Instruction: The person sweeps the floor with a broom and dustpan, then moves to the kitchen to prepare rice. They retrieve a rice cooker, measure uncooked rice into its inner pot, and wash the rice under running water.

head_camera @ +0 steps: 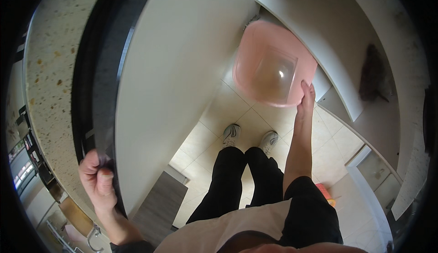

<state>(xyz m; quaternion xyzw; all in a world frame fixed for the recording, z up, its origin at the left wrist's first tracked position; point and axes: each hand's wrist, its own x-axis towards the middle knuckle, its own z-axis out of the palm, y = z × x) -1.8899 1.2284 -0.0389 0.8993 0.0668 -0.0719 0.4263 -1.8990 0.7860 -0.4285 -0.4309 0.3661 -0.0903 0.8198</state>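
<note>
My right hand (306,93) grips the rim of a pink plastic basin (249,44), with the thumb on its upper side. The basin is held tilted above the tiled floor, beside a white shelf board. Inside it lies a clear rectangular container (273,73), with light glinting off it. On the left, my left hand (97,181) is closed around the dark edge (106,116) of a large white panel (171,75), probably a cabinet door. Its fingertips are partly hidden behind that edge.
A speckled stone countertop (51,68) runs along the left. At right, a white shelf board (314,54) juts out, with a dark object (373,75) beyond it. A grey wood-grain panel (160,198) stands low left. A red cylindrical item (323,193) is near my right side.
</note>
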